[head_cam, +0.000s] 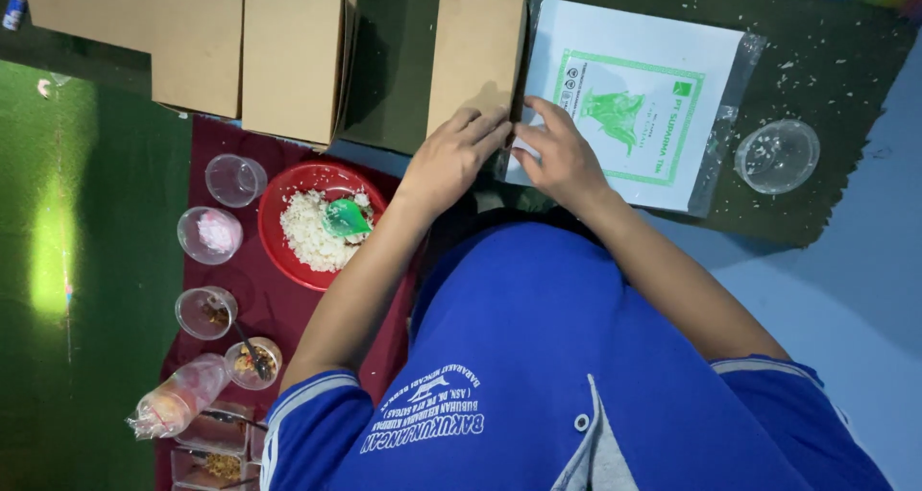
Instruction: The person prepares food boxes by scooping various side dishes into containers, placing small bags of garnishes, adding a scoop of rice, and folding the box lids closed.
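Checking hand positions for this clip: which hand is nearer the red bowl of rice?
Left. The left hand is just right of the red bowl; the right hand lies farther off, on the plastic bag.

Both bare forearms reach forward from short blue sleeves and converge. The left hand (449,157) lies palm down, fingers curled at the tips; the right hand (562,155) meets it, fingertips pinched together.

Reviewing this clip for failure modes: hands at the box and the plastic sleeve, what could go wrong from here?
1. Both hands, left hand and right hand, meet at the edge between the brown box and the clear sleeve; the sleeve could slide or crease.
2. White crumbs litter the dark mat; some may stick to the sleeve.
3. The left forearm passes close to the red bowl; it might get nudged.
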